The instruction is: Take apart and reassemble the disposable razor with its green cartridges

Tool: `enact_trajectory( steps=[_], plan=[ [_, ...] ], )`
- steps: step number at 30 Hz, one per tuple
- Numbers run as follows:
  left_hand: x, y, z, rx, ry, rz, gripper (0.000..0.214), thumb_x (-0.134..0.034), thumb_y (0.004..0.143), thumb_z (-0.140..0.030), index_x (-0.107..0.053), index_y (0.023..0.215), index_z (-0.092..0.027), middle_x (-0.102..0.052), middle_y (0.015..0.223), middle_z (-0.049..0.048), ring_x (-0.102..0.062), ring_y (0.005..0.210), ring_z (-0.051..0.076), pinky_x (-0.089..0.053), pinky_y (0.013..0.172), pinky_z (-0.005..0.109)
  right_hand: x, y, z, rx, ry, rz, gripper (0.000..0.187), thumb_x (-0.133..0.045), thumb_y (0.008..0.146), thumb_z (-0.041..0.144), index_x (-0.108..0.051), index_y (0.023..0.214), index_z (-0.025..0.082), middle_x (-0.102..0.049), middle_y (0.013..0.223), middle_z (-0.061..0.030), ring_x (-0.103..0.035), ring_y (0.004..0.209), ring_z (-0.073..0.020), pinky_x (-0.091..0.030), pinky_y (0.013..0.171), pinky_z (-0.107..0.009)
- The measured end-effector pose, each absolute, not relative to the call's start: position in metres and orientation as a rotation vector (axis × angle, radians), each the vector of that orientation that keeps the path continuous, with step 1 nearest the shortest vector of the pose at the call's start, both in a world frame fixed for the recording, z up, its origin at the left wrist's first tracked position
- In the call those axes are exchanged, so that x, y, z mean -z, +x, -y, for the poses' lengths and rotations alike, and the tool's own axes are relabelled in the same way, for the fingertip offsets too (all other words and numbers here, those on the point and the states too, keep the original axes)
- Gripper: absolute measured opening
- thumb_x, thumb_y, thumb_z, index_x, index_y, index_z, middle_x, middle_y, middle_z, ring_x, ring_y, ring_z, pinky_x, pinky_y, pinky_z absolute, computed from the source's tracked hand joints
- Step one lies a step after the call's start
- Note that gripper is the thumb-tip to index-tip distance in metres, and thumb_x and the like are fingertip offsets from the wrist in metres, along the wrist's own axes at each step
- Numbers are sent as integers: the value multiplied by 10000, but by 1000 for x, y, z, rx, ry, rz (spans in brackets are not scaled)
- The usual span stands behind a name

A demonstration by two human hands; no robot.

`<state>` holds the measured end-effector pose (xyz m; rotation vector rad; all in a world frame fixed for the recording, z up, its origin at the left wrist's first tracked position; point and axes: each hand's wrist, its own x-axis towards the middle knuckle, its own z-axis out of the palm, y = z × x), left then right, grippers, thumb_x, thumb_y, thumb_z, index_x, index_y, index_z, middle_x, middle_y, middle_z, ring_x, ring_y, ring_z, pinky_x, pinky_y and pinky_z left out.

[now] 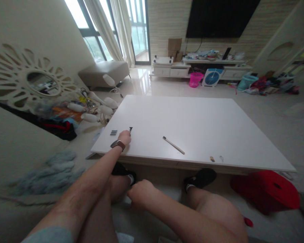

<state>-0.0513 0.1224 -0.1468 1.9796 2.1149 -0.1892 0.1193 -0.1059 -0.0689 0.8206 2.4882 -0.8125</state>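
My left hand reaches onto the near left corner of the low white table, fingers pinched on a small black object that stands on the tabletop. A watch with a brown strap is on that wrist. A small dark ridged piece lies just left of the hand. My right hand rests closed in a fist on my knee, below the table edge; nothing shows in it. A thin wooden stick with a dark tip lies near the table's front middle.
Two tiny bits lie near the front right edge. A red stool stands on the floor at the right. White bulbs and clutter lie left of the table. A TV cabinet, pink basket and fan stand beyond.
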Motion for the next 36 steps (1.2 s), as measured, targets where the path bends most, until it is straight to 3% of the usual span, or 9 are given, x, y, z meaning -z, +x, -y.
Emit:
enact_trajectory(
  steps=[14, 20, 22, 25, 27, 32, 36],
  plan=[
    [132, -80, -118, 376, 1865, -2178, 379, -607, 939, -362, -584, 1255, -153, -609, 1248, 113, -626, 1063, 237, -551, 887, 452, 60, 124, 106, 819, 843, -2488, 253, -605, 893, 248, -721, 1096, 150, -740, 1142, -149, -716, 1051, -288, -612, 837, -432],
    [109, -17, -102, 154, 2145, -2080, 258, -603, 854, -164, -659, 1106, -158, -538, 1274, 188, -519, 1195, 361, -476, 937, 496, 63, 117, 107, 813, 812, -2460, 269, -579, 910, 267, -721, 1109, 154, -744, 1141, -138, -714, 1060, -283, -609, 847, -426],
    [106, 14, -93, 62, 2251, -1973, 308, -541, 866, -144, -633, 1159, -167, -515, 1291, 187, -509, 1193, 352, -470, 936, 497, 67, 115, 107, 812, 813, -2466, 259, -580, 908, 274, -728, 1091, 168, -750, 1127, -130, -718, 1053, -284, -608, 839, -426],
    [108, 62, -78, -18, 2398, -1640, 321, -557, 865, -167, -626, 1174, -221, -567, 1251, 101, -559, 1106, 238, -489, 927, 353, 70, 112, 109, 790, 802, -2473, 264, -610, 893, 280, -729, 1092, 153, -749, 1131, -132, -718, 1052, -290, -607, 839, -422],
    [114, 90, -65, -60, 2473, -1436, 333, -519, 912, -202, -596, 1234, -237, -583, 1278, 72, -550, 1130, 206, -478, 960, 321, 71, 111, 110, 778, 771, -2462, 277, -608, 898, 273, -725, 1106, 133, -745, 1140, -137, -715, 1058, -292, -606, 846, -417],
    [129, 136, -34, -88, 2577, -1108, 352, -404, 982, -254, -533, 1308, -272, -528, 1438, 48, -476, 1277, 209, -482, 978, 349, 79, 108, 112, 771, 714, -2427, 299, -579, 911, 259, -707, 1153, 141, -726, 1190, -139, -696, 1101, -297, -593, 895, -446],
    [138, 144, -25, -50, 2590, -1084, 386, -497, 915, -233, -512, 1300, -261, -562, 1394, 84, -539, 1202, 253, -521, 891, 405, 85, 107, 114, 799, 738, -2483, 351, -591, 911, 297, -671, 1227, 168, -690, 1264, -141, -670, 1150, -317, -587, 916, -482]
  ],
)
